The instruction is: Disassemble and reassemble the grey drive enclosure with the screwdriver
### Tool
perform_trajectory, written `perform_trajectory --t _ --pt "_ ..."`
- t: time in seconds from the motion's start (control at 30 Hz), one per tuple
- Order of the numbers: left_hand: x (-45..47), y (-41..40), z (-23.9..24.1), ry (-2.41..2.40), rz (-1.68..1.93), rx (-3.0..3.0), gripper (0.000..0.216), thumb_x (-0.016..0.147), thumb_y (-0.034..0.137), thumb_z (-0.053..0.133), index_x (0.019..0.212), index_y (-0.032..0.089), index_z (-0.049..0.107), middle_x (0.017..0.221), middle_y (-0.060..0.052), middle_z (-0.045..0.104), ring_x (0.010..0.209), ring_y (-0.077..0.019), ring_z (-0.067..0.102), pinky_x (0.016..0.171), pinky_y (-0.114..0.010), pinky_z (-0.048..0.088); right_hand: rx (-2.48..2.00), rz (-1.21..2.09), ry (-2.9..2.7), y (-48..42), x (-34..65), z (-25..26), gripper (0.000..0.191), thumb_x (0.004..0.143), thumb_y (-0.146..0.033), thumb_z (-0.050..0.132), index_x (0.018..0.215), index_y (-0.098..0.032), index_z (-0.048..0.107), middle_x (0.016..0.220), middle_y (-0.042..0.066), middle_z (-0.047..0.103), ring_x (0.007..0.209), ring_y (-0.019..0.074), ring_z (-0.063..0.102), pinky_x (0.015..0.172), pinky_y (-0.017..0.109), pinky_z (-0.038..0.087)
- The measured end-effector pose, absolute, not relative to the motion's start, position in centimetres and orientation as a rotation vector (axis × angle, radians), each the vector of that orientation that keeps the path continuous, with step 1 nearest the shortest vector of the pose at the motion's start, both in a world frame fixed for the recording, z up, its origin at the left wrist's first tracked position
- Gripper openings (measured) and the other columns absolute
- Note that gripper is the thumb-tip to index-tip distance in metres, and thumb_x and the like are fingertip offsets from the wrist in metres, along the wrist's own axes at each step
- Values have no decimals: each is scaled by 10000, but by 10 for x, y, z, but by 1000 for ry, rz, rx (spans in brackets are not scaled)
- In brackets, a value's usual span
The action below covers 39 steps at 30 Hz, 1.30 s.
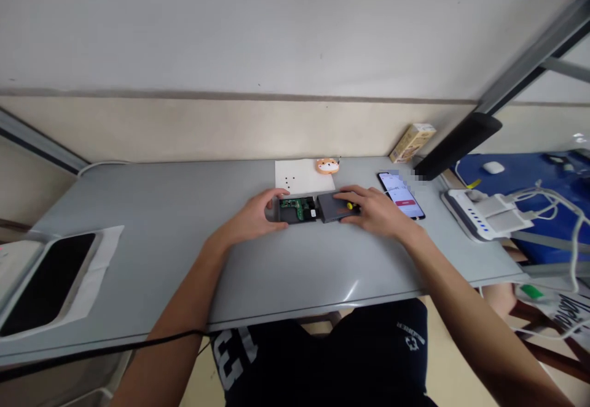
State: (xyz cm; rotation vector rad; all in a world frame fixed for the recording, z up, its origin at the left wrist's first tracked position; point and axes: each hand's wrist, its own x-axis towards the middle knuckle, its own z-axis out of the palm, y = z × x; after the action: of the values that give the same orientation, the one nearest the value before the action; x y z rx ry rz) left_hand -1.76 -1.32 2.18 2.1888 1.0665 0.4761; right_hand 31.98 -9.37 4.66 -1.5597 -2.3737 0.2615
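Left grip clasping an open grey drive enclosure, its long axis crosswise just in front of a paper sheet; right grip covering its right half, seemingly pinching a yellow handle.

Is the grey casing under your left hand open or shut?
Open: the green circuit board lies uncovered in the grey casing, with the left hand at its end.

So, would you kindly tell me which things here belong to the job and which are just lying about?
In use: left hand, right hand, grey casing with green circuit board, grey cover, small yellow item, black screws on paper.
Lying about: smartphone, orange dog figurine, cardboard box.
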Motion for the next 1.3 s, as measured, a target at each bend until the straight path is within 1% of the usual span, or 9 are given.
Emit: perform_trajectory --t 0.27,0.47,0.6,0.77,0.93,1.03,1.13,1.2,1.3 --pt "-12 -17 23 1062 464 2161 691 720 401 842 1357 318 588 1186 -45 633 1089 -249 635 957 -389 528 -1489 599 -2300 -83 319 60 444 901 -574 632 1283 -356 694 1280 45 697 1083 283 675 915 455 533" --pt "2 -21 11 1131 551 2200 729 663 416 895 1320 292 603 1297 -62 635 1088 -264 609 976 -427 514 -1440 390 -2388 -82 300 46 454 852 -475 735 1275 -316 691 1294 85 665 1029 291 672 919 479 521" --pt "9 -28 8 1160 584 2219 871 669 391 907 1444 319 515 1357 -81 628 1172 -298 587 1022 -450 490 -1400 264 -2407 -81 288 37 449 858 -415 742 1287 -298 676 1299 108 659 1040 308 660 905 491 512" --pt "9 -29 8 1129 563 2271 965 690 407 901 1526 357 422 1388 -79 612 1256 -316 555 1055 -459 473 -1242 426 -2340 -78 266 40 400 866 -419 736 1251 -325 687 1306 94 651 1096 295 647 947 493 500" --pt "11 -27 8 1085 565 2324 746 715 410 881 1380 288 565 1371 -84 621 1269 -308 564 1085 -472 458 -1100 575 -1589 -64 254 57 239 983 -426 542 1122 -314 701 1121 42 715 977 201 667 867 380 520" --pt "12 -27 8 1080 592 2334 665 721 442 868 1309 273 605 1332 -77 644 1248 -303 579 1077 -475 470 -1060 664 -1106 -48 257 55 383 989 -563 451 1049 -271 692 891 31 710 742 163 647 676 310 499" --pt "11 -28 10 1117 596 2345 603 731 490 844 1255 272 638 1234 -71 687 1185 -310 611 1026 -478 503 -1143 817 -858 -33 263 37 561 962 -689 375 874 -222 674 531 -33 500 437 113 404 461 267 328" --pt "10 -29 13 1134 611 2350 493 791 496 788 1209 267 659 1188 -65 706 1167 -304 621 1029 -480 500 -1176 868 -828 -27 265 22 524 934 -690 459 862 -210 656 510 -44 484 443 111 401 472 263 333" --pt "9 -30 17 1124 649 2349 361 892 479 679 1171 251 673 1176 -57 718 1152 -278 630 1044 -465 489 -1187 913 -899 -25 265 8 467 917 -659 534 940 -207 653 655 -12 609 572 124 528 582 264 420"
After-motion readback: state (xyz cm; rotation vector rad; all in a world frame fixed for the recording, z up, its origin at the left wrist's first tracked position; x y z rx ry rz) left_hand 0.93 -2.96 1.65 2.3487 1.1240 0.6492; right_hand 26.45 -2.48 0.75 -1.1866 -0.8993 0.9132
